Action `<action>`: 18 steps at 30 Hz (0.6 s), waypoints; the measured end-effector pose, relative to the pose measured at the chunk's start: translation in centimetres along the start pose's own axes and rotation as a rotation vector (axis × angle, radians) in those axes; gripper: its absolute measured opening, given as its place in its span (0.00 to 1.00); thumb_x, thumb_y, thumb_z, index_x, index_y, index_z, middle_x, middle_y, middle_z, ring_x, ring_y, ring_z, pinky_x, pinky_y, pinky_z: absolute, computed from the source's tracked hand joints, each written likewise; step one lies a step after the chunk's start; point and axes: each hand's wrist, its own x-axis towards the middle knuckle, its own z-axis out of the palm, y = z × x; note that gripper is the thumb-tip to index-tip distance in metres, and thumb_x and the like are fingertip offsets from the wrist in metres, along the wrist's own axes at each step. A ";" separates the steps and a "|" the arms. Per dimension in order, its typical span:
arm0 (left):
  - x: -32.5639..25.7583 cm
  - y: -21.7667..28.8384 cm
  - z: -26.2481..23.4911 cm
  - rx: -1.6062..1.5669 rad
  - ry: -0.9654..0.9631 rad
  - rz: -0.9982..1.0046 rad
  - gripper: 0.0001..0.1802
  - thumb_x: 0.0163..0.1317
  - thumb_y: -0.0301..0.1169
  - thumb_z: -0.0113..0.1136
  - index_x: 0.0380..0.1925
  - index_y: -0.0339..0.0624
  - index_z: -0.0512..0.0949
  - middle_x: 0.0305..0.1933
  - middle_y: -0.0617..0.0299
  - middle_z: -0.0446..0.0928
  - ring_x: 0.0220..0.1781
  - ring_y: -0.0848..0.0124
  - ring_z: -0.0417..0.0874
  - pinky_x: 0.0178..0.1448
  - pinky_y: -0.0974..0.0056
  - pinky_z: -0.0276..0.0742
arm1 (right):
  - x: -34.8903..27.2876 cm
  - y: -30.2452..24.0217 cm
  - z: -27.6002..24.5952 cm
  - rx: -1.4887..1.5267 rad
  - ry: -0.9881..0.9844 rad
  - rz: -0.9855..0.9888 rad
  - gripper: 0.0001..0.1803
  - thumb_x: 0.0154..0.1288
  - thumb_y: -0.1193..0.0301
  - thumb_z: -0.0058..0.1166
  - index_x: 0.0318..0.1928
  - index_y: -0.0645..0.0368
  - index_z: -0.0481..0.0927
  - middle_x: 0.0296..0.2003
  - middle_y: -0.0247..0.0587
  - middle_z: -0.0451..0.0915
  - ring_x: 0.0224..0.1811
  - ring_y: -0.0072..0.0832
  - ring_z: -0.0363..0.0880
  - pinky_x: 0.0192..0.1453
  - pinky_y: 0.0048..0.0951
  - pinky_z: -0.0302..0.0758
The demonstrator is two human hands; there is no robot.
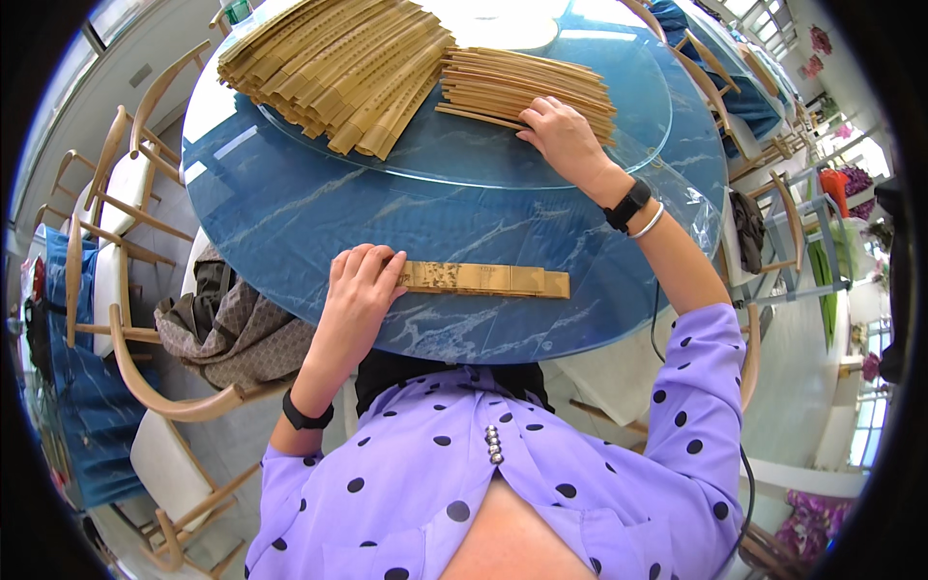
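Note:
A flat gold paper chopstick sleeve (483, 278) with dark print lies crosswise near the table's front edge. My left hand (360, 280) is closed over its left end, covering that part. Farther off, my right hand (570, 145) reaches onto a heap of thin wooden chopsticks (483, 92), fingers bent and thumb close to the index finger at the heap's near side. Its fingertips press among the sticks; how many they pinch is hidden. To the left of the chopsticks, a large fanned stack of gold paper sleeves (338, 72) overlaps in layers.
The round table (271, 203) has a blue marbled cover with a clear glass turntable (643, 116) on it. Left of me, a brown patterned bag (237, 329) rests on a wooden chair (145, 387). More chairs and blue-covered tables stand on both sides. A dark cable hangs at my right.

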 end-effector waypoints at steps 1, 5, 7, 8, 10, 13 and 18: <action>-0.1 0.1 0.1 0.007 0.001 -0.002 0.24 0.59 0.31 0.67 0.55 0.34 0.79 0.55 0.56 0.75 0.62 0.57 0.74 0.70 0.51 0.66 | 0.0 0.0 0.2 -0.008 -0.009 -0.001 0.13 0.66 0.65 0.64 0.44 0.61 0.83 0.42 0.43 0.80 0.50 0.42 0.79 0.55 0.40 0.79; -0.1 0.5 0.0 0.031 0.003 -0.019 0.23 0.60 0.34 0.67 0.54 0.34 0.79 0.55 0.55 0.75 0.62 0.57 0.73 0.71 0.50 0.65 | 0.3 -0.3 0.9 -0.062 0.025 0.006 0.14 0.66 0.63 0.64 0.41 0.61 0.82 0.42 0.43 0.79 0.51 0.41 0.79 0.56 0.40 0.78; -0.1 0.6 0.0 0.027 0.015 -0.018 0.24 0.60 0.35 0.67 0.55 0.35 0.79 0.56 0.55 0.75 0.63 0.57 0.73 0.71 0.50 0.65 | 0.4 -0.6 1.6 -0.076 0.059 0.023 0.15 0.66 0.60 0.64 0.37 0.60 0.82 0.41 0.43 0.79 0.51 0.40 0.79 0.57 0.39 0.78; -0.1 0.6 0.0 0.026 0.021 -0.018 0.24 0.61 0.35 0.68 0.55 0.35 0.79 0.56 0.55 0.75 0.64 0.57 0.73 0.71 0.50 0.65 | 0.5 -0.7 1.6 -0.061 0.040 0.041 0.15 0.66 0.60 0.64 0.37 0.60 0.81 0.41 0.43 0.79 0.51 0.40 0.79 0.57 0.39 0.78; -0.1 0.7 -0.1 0.050 0.042 -0.018 0.24 0.61 0.36 0.68 0.55 0.35 0.79 0.57 0.55 0.75 0.64 0.57 0.72 0.71 0.49 0.64 | 0.8 -0.9 1.3 -0.031 0.003 0.078 0.17 0.66 0.58 0.64 0.39 0.61 0.81 0.41 0.44 0.79 0.52 0.40 0.79 0.57 0.39 0.78; -0.2 0.8 -0.4 0.052 0.057 -0.026 0.24 0.61 0.36 0.68 0.55 0.36 0.80 0.59 0.55 0.75 0.65 0.56 0.72 0.72 0.49 0.64 | 0.7 -1.0 1.7 -0.019 0.011 0.071 0.19 0.66 0.57 0.64 0.41 0.62 0.81 0.42 0.44 0.79 0.53 0.41 0.78 0.58 0.39 0.78; -0.6 0.9 -0.6 0.030 0.076 -0.032 0.24 0.61 0.36 0.69 0.55 0.37 0.80 0.60 0.55 0.74 0.66 0.56 0.71 0.72 0.48 0.64 | 0.8 -1.9 2.2 -0.061 0.109 0.046 0.18 0.66 0.57 0.64 0.41 0.61 0.81 0.43 0.44 0.79 0.53 0.40 0.78 0.58 0.38 0.79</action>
